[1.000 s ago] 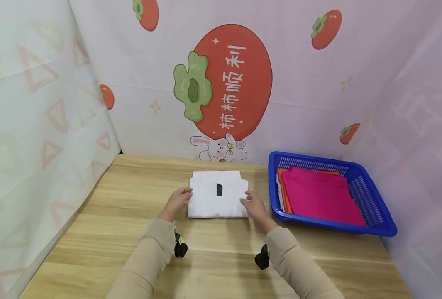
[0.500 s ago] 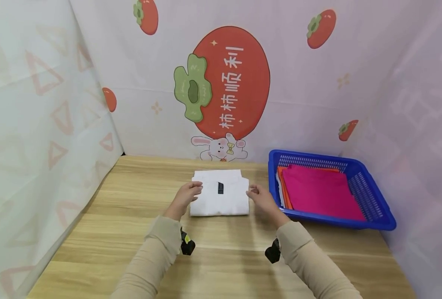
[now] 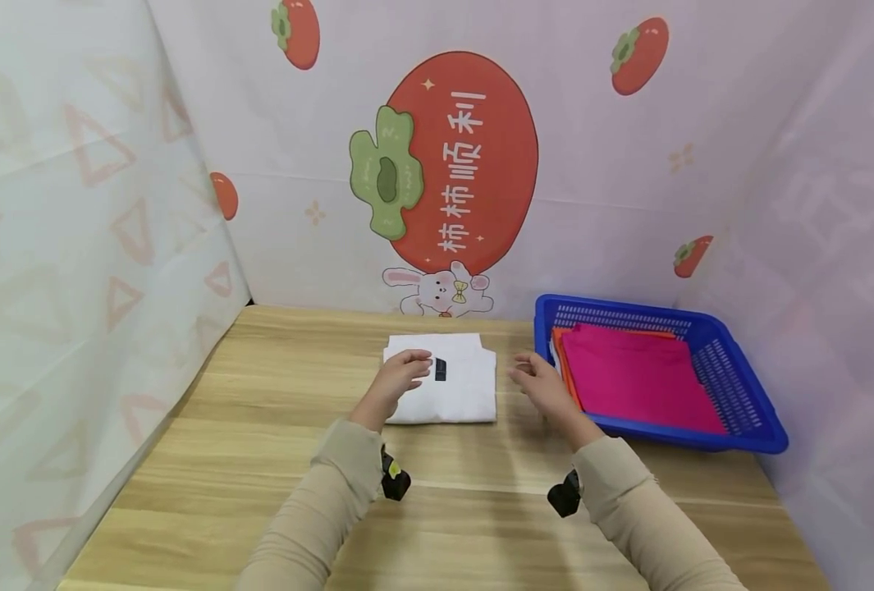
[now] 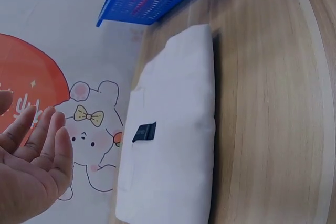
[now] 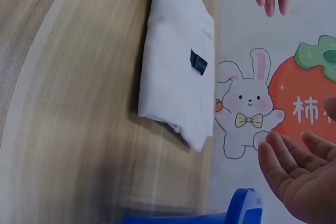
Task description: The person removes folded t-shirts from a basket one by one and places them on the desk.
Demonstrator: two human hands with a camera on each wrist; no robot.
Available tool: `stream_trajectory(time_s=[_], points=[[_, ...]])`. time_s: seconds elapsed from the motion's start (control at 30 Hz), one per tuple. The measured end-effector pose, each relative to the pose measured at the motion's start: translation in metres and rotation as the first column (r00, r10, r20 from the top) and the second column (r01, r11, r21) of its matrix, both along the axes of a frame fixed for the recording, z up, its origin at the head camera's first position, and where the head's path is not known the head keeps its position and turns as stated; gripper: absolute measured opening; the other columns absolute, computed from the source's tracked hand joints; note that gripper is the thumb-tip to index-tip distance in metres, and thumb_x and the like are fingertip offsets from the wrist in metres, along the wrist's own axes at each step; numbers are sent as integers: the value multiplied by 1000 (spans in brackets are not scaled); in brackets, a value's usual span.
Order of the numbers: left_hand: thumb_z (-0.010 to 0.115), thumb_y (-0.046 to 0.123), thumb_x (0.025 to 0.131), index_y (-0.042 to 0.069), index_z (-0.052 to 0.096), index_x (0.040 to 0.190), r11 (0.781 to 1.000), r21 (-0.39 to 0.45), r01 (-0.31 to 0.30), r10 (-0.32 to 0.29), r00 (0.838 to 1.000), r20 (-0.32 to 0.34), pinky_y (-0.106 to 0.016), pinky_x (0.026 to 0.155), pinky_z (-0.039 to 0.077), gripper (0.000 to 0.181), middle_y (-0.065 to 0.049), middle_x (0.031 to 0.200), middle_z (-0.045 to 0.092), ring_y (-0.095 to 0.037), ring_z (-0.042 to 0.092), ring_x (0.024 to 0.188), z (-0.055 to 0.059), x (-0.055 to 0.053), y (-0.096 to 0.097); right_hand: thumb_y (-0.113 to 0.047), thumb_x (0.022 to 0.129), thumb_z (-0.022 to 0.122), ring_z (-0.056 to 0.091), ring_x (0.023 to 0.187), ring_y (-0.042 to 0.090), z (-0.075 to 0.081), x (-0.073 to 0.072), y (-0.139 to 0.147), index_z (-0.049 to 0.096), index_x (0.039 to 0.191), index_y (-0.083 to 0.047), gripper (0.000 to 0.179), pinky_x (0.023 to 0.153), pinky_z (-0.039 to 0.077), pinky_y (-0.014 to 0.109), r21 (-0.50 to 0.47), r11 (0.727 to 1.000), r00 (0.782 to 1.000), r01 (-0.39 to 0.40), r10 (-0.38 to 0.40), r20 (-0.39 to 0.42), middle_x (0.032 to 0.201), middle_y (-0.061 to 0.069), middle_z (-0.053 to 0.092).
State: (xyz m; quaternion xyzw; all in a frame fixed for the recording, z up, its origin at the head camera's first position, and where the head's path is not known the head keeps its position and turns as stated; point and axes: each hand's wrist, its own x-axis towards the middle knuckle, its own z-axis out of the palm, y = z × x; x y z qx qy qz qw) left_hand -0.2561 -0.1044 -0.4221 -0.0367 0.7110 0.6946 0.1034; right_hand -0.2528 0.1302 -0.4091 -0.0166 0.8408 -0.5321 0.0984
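A folded white garment (image 3: 466,390) with a black neck label (image 3: 440,370) lies on the wooden table, its full folded shape visible in the left wrist view (image 4: 173,171). My left hand (image 3: 398,383) hovers over its left side, fingers loosely bent and holding nothing. Off the garment's right edge, between it and the basket, is my right hand (image 3: 543,387), empty, with relaxed fingers. In the right wrist view that hand (image 5: 302,174) hangs in the air apart from the cloth, palm and fingers showing.
To the right stands a blue plastic basket (image 3: 747,373) holding a stack of folded cloth, with a magenta piece (image 3: 639,377) on top of orange and white ones. A printed curtain (image 3: 592,246) rises behind the table (image 3: 259,460) and along both sides.
Both hands have left the garment's side edges. The left hand has shifted right and up over the cloth; the right hand has moved right, away from it. The garment stays about in place.
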Motion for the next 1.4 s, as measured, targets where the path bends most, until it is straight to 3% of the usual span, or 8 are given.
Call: stream_trajectory(time_s=[0.27, 0.4, 0.73, 1.0, 1.07, 1.23, 1.4], points=[[48, 12, 87, -4, 50, 113, 998, 28, 52, -51, 999, -18, -43, 89, 35, 30, -17, 114, 51, -33, 46, 105, 4, -4, 21, -21, 90, 45, 45, 105, 34, 5, 3, 20, 34, 126, 2, 44, 84, 38, 42, -17, 999, 998, -32, 31, -48, 118, 25, 44], [49, 12, 87, -3, 50, 113, 996, 21, 91, -91, 996, -26, -42, 87, 36, 30, -16, 114, 52, -31, 48, 104, 4, -3, 32, -26, 90, 45, 44, 105, 35, 4, 5, 32, 33, 127, 1, 47, 85, 37, 44, -12, 999, 999, -34, 33, -30, 120, 25, 42], [46, 12, 88, -3, 48, 116, 981, 41, 192, -190, 981, -44, -40, 86, 38, 32, -18, 115, 51, -26, 51, 100, 6, -4, 64, -33, 90, 43, 42, 107, 36, 1, 9, 64, 31, 128, 3, 53, 87, 36, 46, -24, 998, 998, 53, -53, -24, 119, 25, 41], [47, 10, 88, -2, 51, 113, 974, 80, 212, -208, 977, -53, -40, 85, 38, 29, -14, 111, 54, -27, 52, 99, 7, -6, 88, -42, 88, 41, 46, 103, 30, -47, -10, 110, 34, 129, -3, 57, 82, 39, 45, 24, 991, 985, 135, -131, -112, 118, 18, 45], [47, 11, 87, -2, 52, 112, 972, 70, 225, -222, 974, -45, -37, 83, 41, 28, -12, 110, 55, -27, 53, 98, 8, -6, 94, -44, 88, 40, 46, 102, 29, -51, -12, 119, 34, 128, -3, 57, 82, 40, 44, 36, 989, 982, 146, -140, -127, 118, 18, 44], [48, 11, 86, -2, 53, 110, 965, 61, 256, -255, 967, -24, -34, 80, 42, 27, -15, 110, 55, -28, 53, 97, 10, -7, 108, -48, 87, 39, 45, 104, 29, -31, 1, 127, 33, 128, 1, 64, 85, 37, 44, 31, 989, 984, 146, -142, -108, 121, 23, 40], [52, 12, 84, -3, 53, 110, 954, 41, 298, -298, 955, 0, -40, 83, 41, 30, -14, 108, 56, -30, 53, 97, 11, -9, 119, -36, 91, 38, 39, 110, 37, -5, 19, 125, 32, 127, 6, 56, 88, 34, 47, 43, 993, 993, 110, -108, -56, 123, 28, 36]])
